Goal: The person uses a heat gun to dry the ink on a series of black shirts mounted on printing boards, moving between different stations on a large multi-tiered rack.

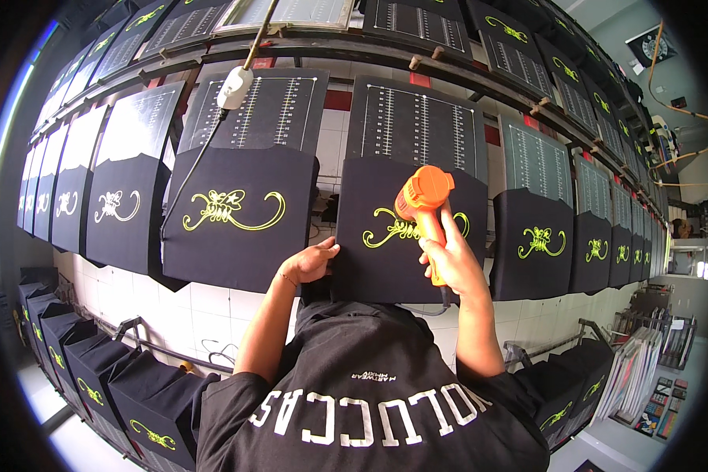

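Note:
My right hand (458, 256) is wrapped round the handle of an orange heat gun (426, 193). The gun hangs over a black garment (377, 271) stretched on a board, covering part of its yellow-green scroll print. A cord runs down from the handle's end. By the left edge of that garment is my left hand (311, 263), its fingers loosely curled together and nothing visible in them. Whether its fingertips touch the cloth I cannot tell. On the board to the left lies another black garment (236, 256) with a similar bright print.
Boards with ruled scales (417, 126) stand in long rows, most bearing printed black garments. A white plug connector (234, 88) dangles on a cable over the left board. Behind the boards runs a metal rail (330, 53). More garments (153, 393) sit on a lower row.

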`<action>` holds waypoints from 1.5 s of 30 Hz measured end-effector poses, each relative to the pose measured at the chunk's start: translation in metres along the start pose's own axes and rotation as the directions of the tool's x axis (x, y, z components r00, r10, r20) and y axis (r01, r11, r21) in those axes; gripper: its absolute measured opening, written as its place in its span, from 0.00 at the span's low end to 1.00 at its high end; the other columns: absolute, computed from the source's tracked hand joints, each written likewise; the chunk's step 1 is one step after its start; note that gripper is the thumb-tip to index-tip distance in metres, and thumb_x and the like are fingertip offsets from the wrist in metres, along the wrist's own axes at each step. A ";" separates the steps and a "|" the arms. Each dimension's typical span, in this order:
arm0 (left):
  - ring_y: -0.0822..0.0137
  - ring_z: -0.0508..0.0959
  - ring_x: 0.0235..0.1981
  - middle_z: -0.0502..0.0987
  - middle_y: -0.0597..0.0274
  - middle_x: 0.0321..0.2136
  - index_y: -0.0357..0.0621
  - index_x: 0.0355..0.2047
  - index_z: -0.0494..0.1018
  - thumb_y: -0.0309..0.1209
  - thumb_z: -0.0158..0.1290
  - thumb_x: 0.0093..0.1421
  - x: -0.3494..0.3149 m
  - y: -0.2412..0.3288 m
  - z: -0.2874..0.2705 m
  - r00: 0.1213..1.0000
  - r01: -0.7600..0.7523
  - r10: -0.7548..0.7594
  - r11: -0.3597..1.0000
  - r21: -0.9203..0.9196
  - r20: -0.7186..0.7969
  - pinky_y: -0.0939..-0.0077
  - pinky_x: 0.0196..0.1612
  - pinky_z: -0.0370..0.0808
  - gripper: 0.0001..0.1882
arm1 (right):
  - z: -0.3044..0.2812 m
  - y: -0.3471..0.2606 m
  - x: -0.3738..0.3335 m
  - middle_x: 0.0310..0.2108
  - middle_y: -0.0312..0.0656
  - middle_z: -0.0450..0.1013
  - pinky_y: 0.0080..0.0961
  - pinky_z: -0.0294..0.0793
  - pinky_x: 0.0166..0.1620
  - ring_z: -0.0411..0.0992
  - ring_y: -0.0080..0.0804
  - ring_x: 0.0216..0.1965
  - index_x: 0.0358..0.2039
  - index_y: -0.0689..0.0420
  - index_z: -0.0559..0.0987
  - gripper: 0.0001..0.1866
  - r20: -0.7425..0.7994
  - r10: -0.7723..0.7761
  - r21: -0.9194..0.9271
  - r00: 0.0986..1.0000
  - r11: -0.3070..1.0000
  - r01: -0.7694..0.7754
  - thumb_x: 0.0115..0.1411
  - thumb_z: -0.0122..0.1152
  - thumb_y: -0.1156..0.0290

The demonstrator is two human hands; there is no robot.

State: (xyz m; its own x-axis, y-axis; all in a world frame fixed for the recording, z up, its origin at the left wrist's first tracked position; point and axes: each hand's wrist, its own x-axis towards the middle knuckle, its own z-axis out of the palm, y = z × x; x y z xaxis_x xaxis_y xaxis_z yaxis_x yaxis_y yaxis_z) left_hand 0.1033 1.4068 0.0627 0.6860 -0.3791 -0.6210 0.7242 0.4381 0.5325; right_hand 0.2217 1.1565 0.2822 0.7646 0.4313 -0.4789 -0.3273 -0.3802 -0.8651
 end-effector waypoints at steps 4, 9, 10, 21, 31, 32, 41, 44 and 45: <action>0.64 0.58 0.65 0.58 0.63 0.66 0.55 0.71 0.44 0.39 0.37 0.73 0.003 -0.004 -0.004 0.999 -0.006 0.008 0.999 -0.048 0.042 0.52 0.66 0.51 0.29 | -0.012 0.010 -0.012 0.44 0.44 0.70 0.19 0.74 0.23 0.71 0.23 0.26 0.72 0.48 0.41 0.44 0.041 0.067 0.087 0.997 0.994 -0.071 0.61 0.53 0.76; 0.65 0.60 0.64 0.59 0.63 0.66 0.53 0.70 0.45 0.38 0.37 0.73 0.002 0.000 -0.001 1.000 0.014 -0.013 0.999 -0.038 0.025 0.56 0.65 0.55 0.28 | -0.006 0.015 -0.021 0.44 0.44 0.69 0.19 0.75 0.23 0.71 0.23 0.26 0.72 0.47 0.40 0.45 0.018 0.048 0.062 0.999 0.997 -0.049 0.61 0.53 0.76; 0.65 0.60 0.64 0.59 0.63 0.65 0.53 0.70 0.46 0.38 0.37 0.73 0.002 -0.001 -0.001 0.999 0.007 -0.006 0.999 -0.051 0.036 0.58 0.64 0.56 0.28 | -0.006 0.015 -0.021 0.42 0.44 0.69 0.20 0.75 0.23 0.71 0.23 0.26 0.72 0.46 0.40 0.45 0.040 0.045 0.089 0.998 0.995 -0.048 0.61 0.53 0.76; 0.64 0.62 0.64 0.61 0.60 0.65 0.48 0.70 0.46 0.38 0.38 0.72 -0.002 0.002 0.003 1.000 -0.020 0.020 1.000 0.002 -0.001 0.59 0.63 0.58 0.29 | -0.018 0.022 -0.030 0.42 0.43 0.70 0.18 0.75 0.23 0.71 0.22 0.26 0.72 0.46 0.40 0.45 -0.064 0.063 0.062 0.996 0.996 -0.059 0.61 0.52 0.77; 0.65 0.60 0.64 0.60 0.62 0.65 0.50 0.70 0.47 0.38 0.39 0.72 -0.002 0.001 0.002 1.000 -0.010 0.012 0.998 -0.060 0.024 0.55 0.64 0.55 0.29 | -0.018 0.031 -0.041 0.47 0.46 0.69 0.19 0.74 0.24 0.71 0.24 0.27 0.72 0.48 0.38 0.45 -0.012 0.099 0.216 0.995 0.972 -0.094 0.61 0.53 0.75; 0.65 0.62 0.63 0.61 0.61 0.64 0.49 0.70 0.46 0.38 0.38 0.72 -0.001 -0.001 0.001 0.999 -0.028 0.030 0.998 -0.051 0.030 0.57 0.62 0.58 0.29 | -0.013 0.029 -0.040 0.47 0.46 0.69 0.19 0.74 0.24 0.71 0.24 0.27 0.72 0.48 0.38 0.45 -0.015 0.085 0.194 0.996 0.978 -0.081 0.61 0.53 0.75; 0.66 0.64 0.62 0.63 0.64 0.63 0.49 0.69 0.49 0.38 0.38 0.73 0.002 -0.005 0.000 0.999 -0.037 0.037 0.998 -0.044 -0.009 0.61 0.61 0.60 0.27 | 0.009 0.015 -0.039 0.45 0.46 0.69 0.20 0.75 0.25 0.71 0.24 0.27 0.72 0.48 0.38 0.45 0.050 0.073 0.050 0.996 0.996 -0.075 0.62 0.53 0.76; 0.66 0.61 0.63 0.61 0.65 0.64 0.51 0.70 0.48 0.39 0.38 0.72 -0.001 -0.005 0.000 0.999 -0.031 0.030 0.999 -0.033 -0.021 0.58 0.64 0.57 0.28 | 0.007 0.013 -0.040 0.43 0.45 0.69 0.20 0.76 0.25 0.71 0.24 0.28 0.72 0.47 0.38 0.45 0.117 0.122 0.096 0.986 0.986 -0.133 0.62 0.53 0.75; 0.67 0.60 0.64 0.60 0.65 0.65 0.51 0.70 0.47 0.39 0.39 0.72 -0.003 -0.001 0.004 0.999 -0.027 0.027 0.999 -0.023 -0.024 0.58 0.65 0.55 0.28 | 0.009 0.014 -0.041 0.42 0.44 0.69 0.20 0.76 0.25 0.71 0.23 0.27 0.72 0.47 0.38 0.45 0.112 0.101 0.074 0.988 0.991 -0.110 0.62 0.53 0.75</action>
State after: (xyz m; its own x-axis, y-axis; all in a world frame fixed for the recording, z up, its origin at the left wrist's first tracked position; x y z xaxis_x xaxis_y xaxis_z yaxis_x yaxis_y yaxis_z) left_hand 0.1001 1.4039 0.0666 0.7033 -0.3472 -0.6204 0.7033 0.4673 0.5357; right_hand 0.1805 1.1412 0.2880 0.6602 0.4797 -0.5779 -0.4499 -0.3636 -0.8157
